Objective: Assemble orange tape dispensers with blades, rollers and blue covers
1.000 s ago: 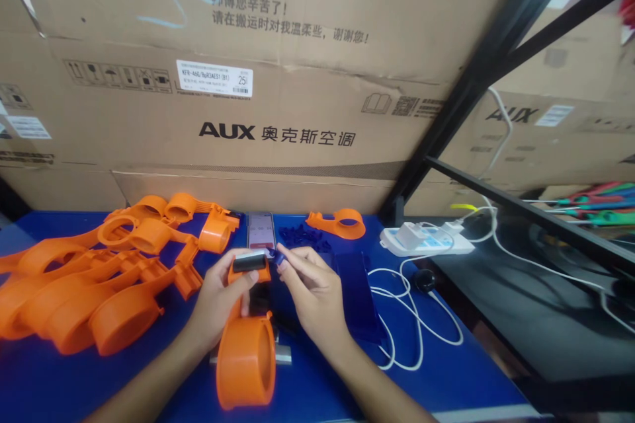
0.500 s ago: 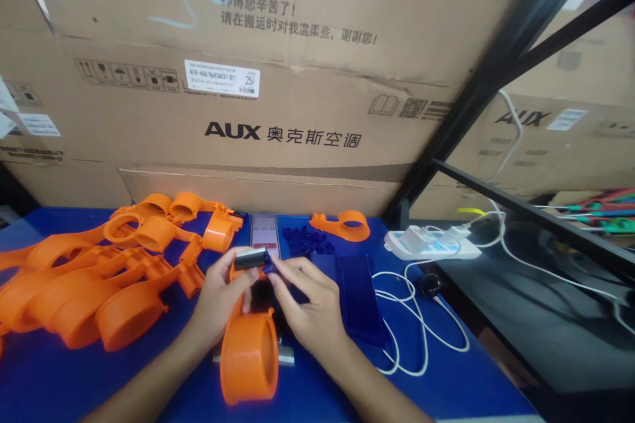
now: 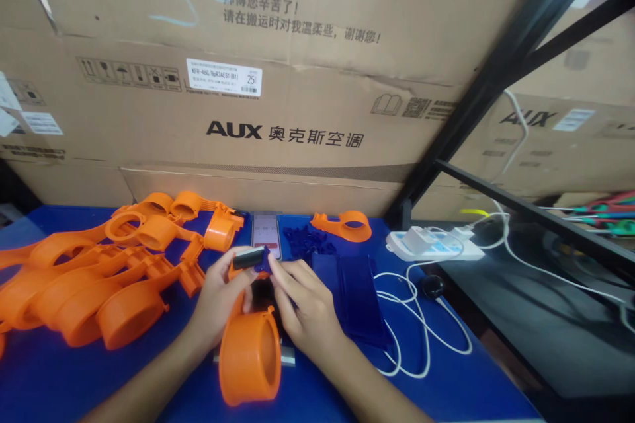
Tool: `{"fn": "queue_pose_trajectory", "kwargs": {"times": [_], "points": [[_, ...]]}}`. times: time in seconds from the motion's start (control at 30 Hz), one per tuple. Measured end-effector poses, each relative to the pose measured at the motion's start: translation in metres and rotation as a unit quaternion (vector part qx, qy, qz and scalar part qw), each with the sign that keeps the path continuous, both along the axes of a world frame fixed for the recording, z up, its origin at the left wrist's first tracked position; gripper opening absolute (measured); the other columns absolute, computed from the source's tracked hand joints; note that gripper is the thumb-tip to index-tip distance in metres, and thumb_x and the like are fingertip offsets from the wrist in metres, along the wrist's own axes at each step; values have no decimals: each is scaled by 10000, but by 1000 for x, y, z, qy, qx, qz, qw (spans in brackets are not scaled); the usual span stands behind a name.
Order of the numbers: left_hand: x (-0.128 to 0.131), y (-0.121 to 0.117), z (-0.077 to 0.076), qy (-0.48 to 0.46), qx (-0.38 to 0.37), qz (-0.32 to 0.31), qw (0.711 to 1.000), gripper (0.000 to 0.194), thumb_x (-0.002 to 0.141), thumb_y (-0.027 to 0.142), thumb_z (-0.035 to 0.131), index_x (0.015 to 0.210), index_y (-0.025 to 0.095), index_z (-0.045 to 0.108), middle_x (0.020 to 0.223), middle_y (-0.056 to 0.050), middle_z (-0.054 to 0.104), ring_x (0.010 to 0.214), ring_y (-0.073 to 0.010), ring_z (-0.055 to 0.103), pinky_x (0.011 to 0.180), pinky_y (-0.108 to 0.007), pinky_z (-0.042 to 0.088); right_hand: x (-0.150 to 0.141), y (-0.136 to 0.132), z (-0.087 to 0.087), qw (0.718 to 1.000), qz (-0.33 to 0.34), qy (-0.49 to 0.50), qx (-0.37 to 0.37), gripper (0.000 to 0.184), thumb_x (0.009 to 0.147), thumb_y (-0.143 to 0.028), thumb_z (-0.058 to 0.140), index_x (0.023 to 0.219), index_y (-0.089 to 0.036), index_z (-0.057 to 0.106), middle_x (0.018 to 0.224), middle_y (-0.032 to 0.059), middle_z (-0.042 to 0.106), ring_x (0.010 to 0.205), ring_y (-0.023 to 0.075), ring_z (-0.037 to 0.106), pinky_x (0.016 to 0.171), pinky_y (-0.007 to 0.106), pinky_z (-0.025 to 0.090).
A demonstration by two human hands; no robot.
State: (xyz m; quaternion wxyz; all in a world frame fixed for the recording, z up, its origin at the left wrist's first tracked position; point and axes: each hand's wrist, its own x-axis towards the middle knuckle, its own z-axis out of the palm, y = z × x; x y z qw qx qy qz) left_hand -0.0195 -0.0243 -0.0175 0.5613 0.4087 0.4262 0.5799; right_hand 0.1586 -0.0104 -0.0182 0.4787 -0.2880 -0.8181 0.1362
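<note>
Heaped on the left part of the table, from near the far left corner down toward the near edge: orange tape dispensers, overlapping, round rings and straight arms tangled together.

Over the middle of the table, toward the near edge: grips firmly with the left hand the upper end of a nearer dispenser, thumb on top, other fingers partly hidden. Orange ring pointing at the near edge, gripped end toward the far edge. Contact between ring and table: cannot tell. Across the gripped end, a black strip with a pale toothed edge.

At the right end of that strip, a small blue piece. Pinches it there with the fingertips of the right hand, other fingers curled close. Near the far edge, just beyond the hands, a phone, screen up. Below the hands, right of the ring, the end of a metal bar.

Farther right, a pile of small blue parts toward the far edge; nearer, beside the right hand, flat blue sheets. Close to the far right corner, a lone dispenser, well apart from the heap. By the same corner, at the right edge, a white power strip; along that edge, a looped white cable.
</note>
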Motion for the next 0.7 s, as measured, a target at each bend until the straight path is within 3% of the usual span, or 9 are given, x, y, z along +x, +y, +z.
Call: {"fn": "queue_pose_trajectory", "kwargs": {"times": [0.4, 0.57, 0.7], "points": [[-2, -2, 3, -48, -21, -57, 997, 721, 825, 268, 775, 1461, 232, 436, 461, 67, 570, 396, -121, 498, 475, -216, 413, 3, -3, 16, 998, 39, 38, -44, 462, 993, -167, 576, 1436, -289, 620, 1086, 77, 732, 971, 225, 643, 885, 425, 551], [2, -10, 12, -73, -10, -105, 992, 965, 826, 221, 781, 1609, 279, 220, 483, 76, 579, 407, -120, 524, 516, -241, 487, 2, -5, 21, 968, 45, 154, -191, 430, 1026, -292, 569, 1453, -332, 577, 1087, 42, 707, 980, 201, 667, 905, 383, 540], [3, -17, 12, -64, -8, -184, 981, 1143, 825, 200, 803, 1655, 313, 25, 570, 23, 671, 486, -182, 652, 552, -302, 558, 3, -5, 29, 904, 166, 185, -347, 483, 1029, -369, 560, 1502, -311, 481, 1171, 50, 710, 1096, 219, 676, 1008, 409, 508]]}}
